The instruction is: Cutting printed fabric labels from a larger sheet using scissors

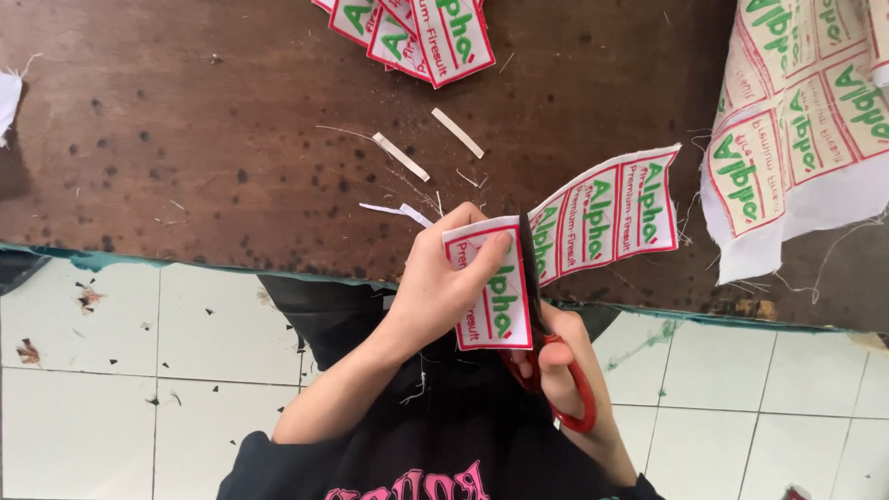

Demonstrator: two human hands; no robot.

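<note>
Red-handled scissors (pixel 556 370), gripped in the right hand (pixel 565 361), are slicing between labels on a printed cloth strip (pixel 602 218) that the left hand (pixel 444 282) is pinching, with cut labels (pixel 417 32) piling on the wooden table (pixel 185 139) and an uncut sheet (pixel 806 120) waiting.

Left hand (pixel 444 282) raised from a bare forearm, thumb lying across the front, fingers curled behind in a pinching grip, right hand (pixel 565 370) just beside and below it, fingers closed through handle loops, wrist bent
</note>
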